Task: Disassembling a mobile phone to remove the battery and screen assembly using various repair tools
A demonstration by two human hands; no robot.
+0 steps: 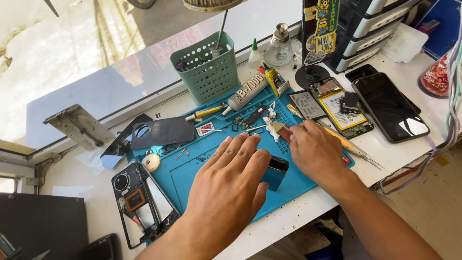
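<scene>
A small dark phone part with a teal edge [275, 172] stood on the blue repair mat [192, 175] at lower centre of the frame, pinned between the mat and the left hand [231, 185], whose thumb pressed its side while the fingers lay spread flat above it. Just to the right, the right hand [315, 151] was curled palm down, its fingertips closed on a small brownish piece [281, 130] near the mat's upper right part; what that piece was could not be told.

Around them on the mat lay a glue tube [246, 92], a yellow-tipped pen tool [207, 112], loose screws and small brackets, and a dark phone back cover [163, 131]. A stripped phone frame [139, 204] lay at lower left, half off the mat. Right of the hands sat an opened phone with its battery showing [342, 110] and a black smartphone [390, 107] face up, with tweezers [365, 156] below them. A green perforated basket [208, 67], a glass bottle [279, 48] and a stack of small drawers [373, 26] stood along the top.

The white table [308, 207] ended at a glass counter top [110, 77] at upper left, sunlit ground beyond.
</scene>
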